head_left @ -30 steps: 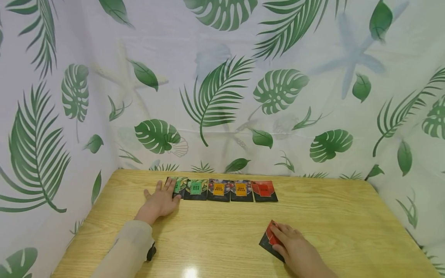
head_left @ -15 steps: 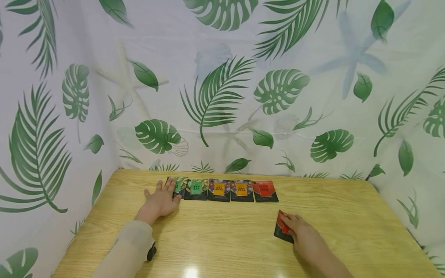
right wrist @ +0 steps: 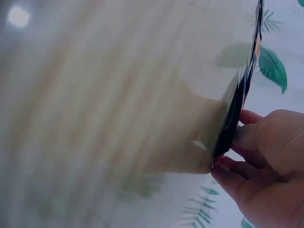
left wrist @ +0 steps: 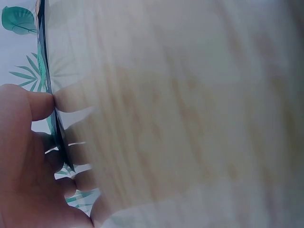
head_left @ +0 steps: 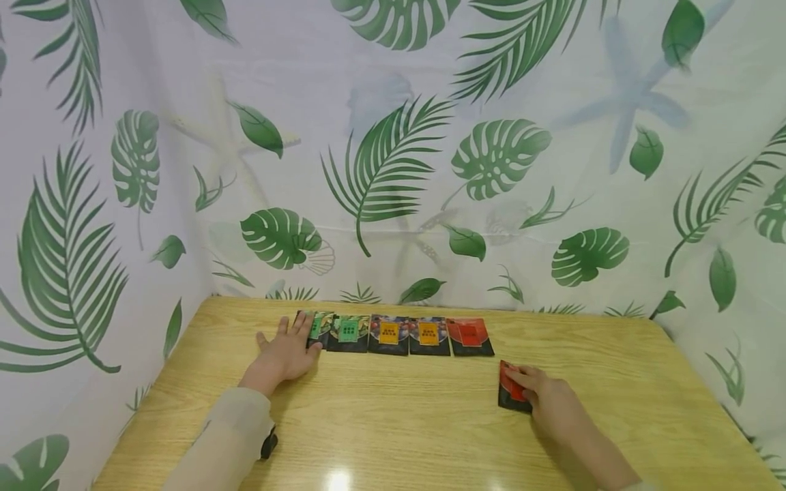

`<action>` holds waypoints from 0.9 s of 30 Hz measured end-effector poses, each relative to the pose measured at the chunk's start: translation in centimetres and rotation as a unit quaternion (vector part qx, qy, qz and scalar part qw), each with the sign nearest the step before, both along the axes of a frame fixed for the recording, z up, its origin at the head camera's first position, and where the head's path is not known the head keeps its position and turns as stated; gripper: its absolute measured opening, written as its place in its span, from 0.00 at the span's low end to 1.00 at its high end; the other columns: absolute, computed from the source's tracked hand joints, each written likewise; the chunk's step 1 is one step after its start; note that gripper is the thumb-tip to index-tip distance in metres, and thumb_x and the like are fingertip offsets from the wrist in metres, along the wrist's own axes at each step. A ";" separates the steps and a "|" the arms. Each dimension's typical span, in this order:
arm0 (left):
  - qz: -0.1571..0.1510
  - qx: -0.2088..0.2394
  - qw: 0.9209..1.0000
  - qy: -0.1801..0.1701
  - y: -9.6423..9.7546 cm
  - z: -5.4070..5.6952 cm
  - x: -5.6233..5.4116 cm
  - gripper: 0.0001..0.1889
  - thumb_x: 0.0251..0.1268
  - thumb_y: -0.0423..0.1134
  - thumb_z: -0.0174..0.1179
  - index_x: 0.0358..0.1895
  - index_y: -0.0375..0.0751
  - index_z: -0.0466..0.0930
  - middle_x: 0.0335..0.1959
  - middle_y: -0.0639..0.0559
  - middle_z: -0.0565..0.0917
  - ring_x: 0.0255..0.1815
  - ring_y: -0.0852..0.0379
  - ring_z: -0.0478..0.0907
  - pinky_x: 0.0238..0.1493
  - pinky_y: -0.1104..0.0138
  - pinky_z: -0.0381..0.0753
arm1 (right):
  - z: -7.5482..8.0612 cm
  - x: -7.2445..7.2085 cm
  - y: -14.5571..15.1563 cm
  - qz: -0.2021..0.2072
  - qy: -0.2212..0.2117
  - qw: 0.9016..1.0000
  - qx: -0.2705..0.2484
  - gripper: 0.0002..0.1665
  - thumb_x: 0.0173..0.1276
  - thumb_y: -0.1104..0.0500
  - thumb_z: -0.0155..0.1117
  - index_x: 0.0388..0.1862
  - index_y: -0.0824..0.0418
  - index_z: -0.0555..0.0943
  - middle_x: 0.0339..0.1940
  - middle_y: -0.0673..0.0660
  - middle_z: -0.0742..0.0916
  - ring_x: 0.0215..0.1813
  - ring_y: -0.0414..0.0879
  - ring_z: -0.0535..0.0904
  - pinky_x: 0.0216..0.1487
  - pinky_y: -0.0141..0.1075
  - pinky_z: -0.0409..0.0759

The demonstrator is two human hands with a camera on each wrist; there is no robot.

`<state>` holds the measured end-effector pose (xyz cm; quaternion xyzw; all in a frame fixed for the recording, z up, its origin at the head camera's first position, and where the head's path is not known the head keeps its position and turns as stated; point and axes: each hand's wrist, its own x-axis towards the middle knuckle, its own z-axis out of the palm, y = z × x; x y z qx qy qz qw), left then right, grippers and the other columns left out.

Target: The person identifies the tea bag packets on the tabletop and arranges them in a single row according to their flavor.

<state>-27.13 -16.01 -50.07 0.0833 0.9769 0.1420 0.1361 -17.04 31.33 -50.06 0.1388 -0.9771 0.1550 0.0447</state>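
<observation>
My left hand (head_left: 287, 354) lies flat with spread, straight fingers over the left part of a green-and-black packet (head_left: 319, 330), the leftmost in a row. To its right in the row come a second green packet (head_left: 348, 334), two packets with orange labels (head_left: 389, 335) and a red packet (head_left: 470, 336). My right hand (head_left: 555, 406) holds another red-and-black packet (head_left: 512, 392) by its right side, a little in front of the row's right end. In the right wrist view, fingers and thumb pinch the packet (right wrist: 231, 123), seen edge-on. The left wrist view shows fingers at the packets' edge.
Everything lies on a wood-grain table (head_left: 393, 423). Behind it and along both sides hangs a white leaf-print cloth (head_left: 405, 170). A black item (head_left: 269, 444) shows under the left sleeve (head_left: 224, 436).
My right hand has carried the red packet to the right and away from me, toward the row's right end, turning it more upright. My left hand and the row have stayed put.
</observation>
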 end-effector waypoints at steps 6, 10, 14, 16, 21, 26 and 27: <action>0.000 0.003 1.000 0.000 0.1 0.0 0.1 0.38 0.87 0.54 0.42 0.88 0.44 0.41 0.89 0.42 0.43 0.88 0.31 0.38 0.74 0.19 0.35 | -0.1 -1.1 1.0 0.007 0.005 1.000 -0.016 0.27 0.69 0.75 0.66 0.66 0.64 0.84 0.60 0.76 0.86 0.40 0.62 0.90 0.37 0.46 0.88; -0.001 0.002 1.000 -0.002 0.0 0.0 0.0 0.38 0.87 0.54 0.42 0.88 0.44 0.40 0.90 0.43 0.42 0.89 0.31 0.37 0.74 0.19 0.35 | -0.3 -2.0 1.4 0.014 0.017 1.000 -0.012 0.27 0.68 0.76 0.65 0.66 0.67 0.83 0.59 0.77 0.86 0.40 0.64 0.89 0.39 0.50 0.88; -0.002 0.000 1.000 -0.001 0.0 -0.1 0.0 0.37 0.87 0.54 0.41 0.88 0.44 0.41 0.90 0.43 0.42 0.88 0.31 0.37 0.74 0.19 0.35 | -0.4 -2.9 1.7 0.013 0.018 1.000 -0.006 0.28 0.68 0.77 0.63 0.67 0.67 0.83 0.59 0.77 0.86 0.34 0.59 0.88 0.38 0.50 0.87; -0.003 0.001 1.000 0.000 0.0 -0.1 -0.1 0.37 0.87 0.54 0.41 0.88 0.44 0.41 0.89 0.42 0.42 0.88 0.31 0.38 0.74 0.19 0.36 | -0.4 -3.4 1.8 0.012 0.017 1.000 -0.002 0.29 0.68 0.77 0.62 0.68 0.66 0.82 0.60 0.77 0.86 0.35 0.60 0.88 0.38 0.51 0.87; -0.004 -0.003 1.000 0.000 0.0 0.0 -0.5 0.37 0.87 0.54 0.41 0.88 0.45 0.41 0.90 0.43 0.42 0.88 0.31 0.38 0.74 0.19 0.36 | -0.3 -4.7 2.2 0.009 0.016 1.000 0.006 0.29 0.69 0.77 0.60 0.68 0.66 0.82 0.60 0.77 0.85 0.41 0.69 0.88 0.39 0.52 0.86; -0.001 -0.004 1.000 -0.007 -0.1 0.0 -0.2 0.37 0.87 0.54 0.41 0.88 0.45 0.40 0.90 0.43 0.42 0.89 0.32 0.37 0.74 0.19 0.36 | -0.4 -5.5 2.4 0.016 0.024 1.000 0.013 0.28 0.70 0.76 0.59 0.68 0.65 0.82 0.60 0.77 0.85 0.41 0.70 0.87 0.38 0.52 0.85; -0.001 -0.004 1.000 -0.008 -0.1 0.0 -0.1 0.37 0.87 0.54 0.41 0.88 0.45 0.40 0.90 0.43 0.42 0.89 0.32 0.37 0.74 0.19 0.36 | -0.4 -5.7 2.4 0.017 0.027 0.999 0.014 0.28 0.70 0.76 0.59 0.68 0.65 0.82 0.60 0.76 0.85 0.43 0.72 0.87 0.40 0.54 0.86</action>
